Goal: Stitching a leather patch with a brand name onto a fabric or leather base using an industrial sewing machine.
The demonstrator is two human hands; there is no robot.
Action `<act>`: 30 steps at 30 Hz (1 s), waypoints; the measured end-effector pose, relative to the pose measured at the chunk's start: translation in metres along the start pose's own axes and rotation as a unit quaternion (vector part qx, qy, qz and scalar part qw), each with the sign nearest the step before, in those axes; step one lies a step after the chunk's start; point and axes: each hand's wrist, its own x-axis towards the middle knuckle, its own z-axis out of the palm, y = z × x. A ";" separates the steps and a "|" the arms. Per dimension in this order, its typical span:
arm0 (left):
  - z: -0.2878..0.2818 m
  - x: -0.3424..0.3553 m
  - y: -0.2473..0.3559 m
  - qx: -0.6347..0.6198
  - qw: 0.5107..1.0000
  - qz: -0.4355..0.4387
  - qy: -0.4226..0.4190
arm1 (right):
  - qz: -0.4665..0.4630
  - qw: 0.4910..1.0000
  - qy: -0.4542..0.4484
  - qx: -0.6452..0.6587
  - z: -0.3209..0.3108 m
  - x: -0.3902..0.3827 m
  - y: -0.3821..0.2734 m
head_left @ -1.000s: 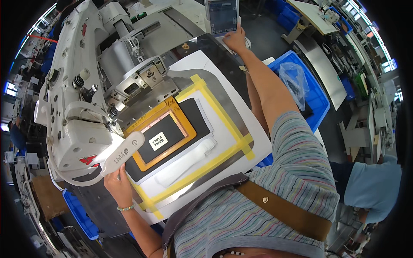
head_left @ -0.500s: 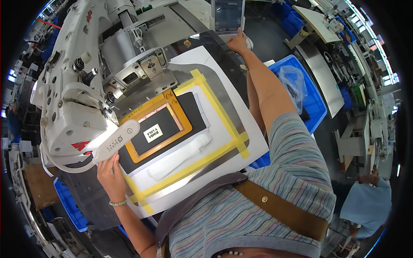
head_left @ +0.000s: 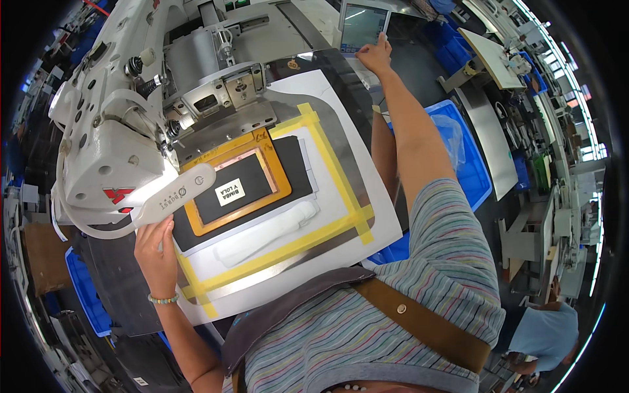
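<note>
Head view: the screen (head_left: pixel 362 27) stands past the far corner of the white sheet (head_left: pixel 384 219); the right hand (head_left: pixel 375 57) is nearer, fingers bent by its low edge. At the sheet's left edge, the left hand (head_left: pixel 156 252) meets the slanting pale paddle (head_left: pixel 177 192). I cannot tell if either grips.

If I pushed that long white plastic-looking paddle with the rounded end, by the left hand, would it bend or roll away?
The white paddle would probably stay stiff: its smooth body shows no creases. Rolling away seems unlikely, since it looks flattish and joined to a thin, curved, pale tube. It might swing a bit if that tube bends.
</note>
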 end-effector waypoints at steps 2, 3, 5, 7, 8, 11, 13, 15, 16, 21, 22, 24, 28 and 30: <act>-0.001 0.001 0.002 -0.002 1.000 0.007 -0.002 | -0.010 1.000 -0.002 -0.009 0.000 0.007 0.001; -0.002 0.000 0.002 -0.002 1.000 0.013 -0.007 | 0.007 1.000 -0.015 -0.001 0.003 0.009 -0.004; -0.003 -0.002 0.004 0.011 1.000 0.005 -0.009 | 0.026 0.999 -0.046 0.003 0.016 0.014 -0.014; -0.001 0.000 0.006 0.019 1.000 -0.004 -0.017 | 0.015 0.998 -0.049 -0.028 0.027 0.026 -0.007; -0.001 0.003 0.006 0.018 1.000 0.014 -0.017 | 0.006 0.997 -0.044 -0.062 0.032 0.034 0.001; 0.001 0.005 -0.002 0.012 0.999 0.043 0.000 | -0.059 0.990 -0.046 -0.120 0.024 0.069 0.037; -0.007 -0.002 0.000 0.022 1.000 0.011 0.000 | -0.075 0.992 -0.073 -0.064 0.043 0.062 0.005; 0.002 0.007 -0.006 -0.006 0.999 0.047 0.013 | -0.039 0.997 -0.056 -0.042 0.012 0.083 0.055; -0.004 0.001 -0.007 0.004 1.000 0.022 -0.003 | -0.031 0.995 -0.095 -0.008 0.024 0.074 0.030; 0.000 -0.009 -0.007 0.007 1.000 0.006 -0.008 | -0.001 0.994 -0.112 0.013 0.018 0.056 0.016; -0.001 -0.012 -0.007 0.005 1.000 0.005 -0.007 | -0.002 0.994 -0.111 0.011 0.015 0.057 0.018; -0.001 -0.017 -0.006 0.013 1.000 0.017 0.005 | 0.014 0.991 -0.131 0.024 0.012 0.061 0.025; -0.003 -0.028 -0.003 0.004 1.000 0.014 0.009 | 0.014 0.993 -0.116 0.022 0.011 0.070 0.044; -0.002 -0.036 0.001 -0.003 1.000 -0.001 0.005 | 0.013 0.997 -0.066 0.041 0.018 0.068 0.048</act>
